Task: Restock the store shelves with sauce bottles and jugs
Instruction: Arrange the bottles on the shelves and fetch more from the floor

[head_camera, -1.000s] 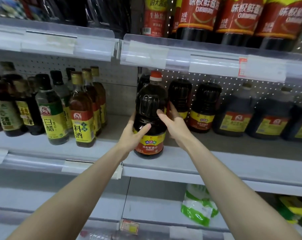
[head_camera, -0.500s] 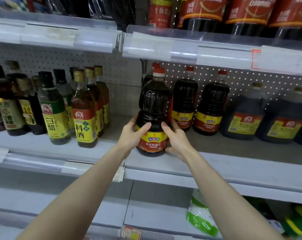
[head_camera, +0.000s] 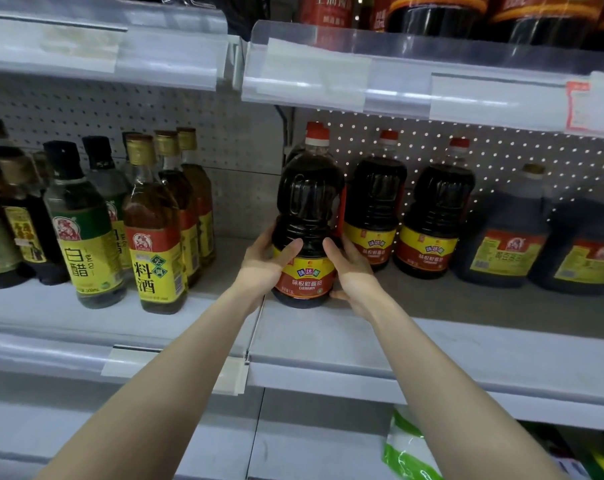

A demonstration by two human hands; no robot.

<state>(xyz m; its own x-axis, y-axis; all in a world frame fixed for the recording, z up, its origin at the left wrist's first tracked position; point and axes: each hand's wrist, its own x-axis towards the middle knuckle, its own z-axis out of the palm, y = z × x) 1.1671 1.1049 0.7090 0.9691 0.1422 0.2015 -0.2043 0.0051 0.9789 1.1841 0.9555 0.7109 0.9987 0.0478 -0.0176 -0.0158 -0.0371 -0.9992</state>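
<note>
Middle shelf (head_camera: 328,337) holds our dark sauce jug (head_camera: 307,209), upright near its left end, hiding most of another jug (head_camera: 294,153) behind. Our left hand (head_camera: 264,268) and right hand (head_camera: 350,271) grip its lower sides, thumbs on front, fingers wrapped out of sight. Top-shelf bottles (head_camera: 432,15) are cut off; bottom-right green bag (head_camera: 408,448) is blurred.

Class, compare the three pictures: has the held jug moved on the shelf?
Yes. The jug has slid back, away from the front edge of the shelf and nearer the matching jugs beside it.
</note>
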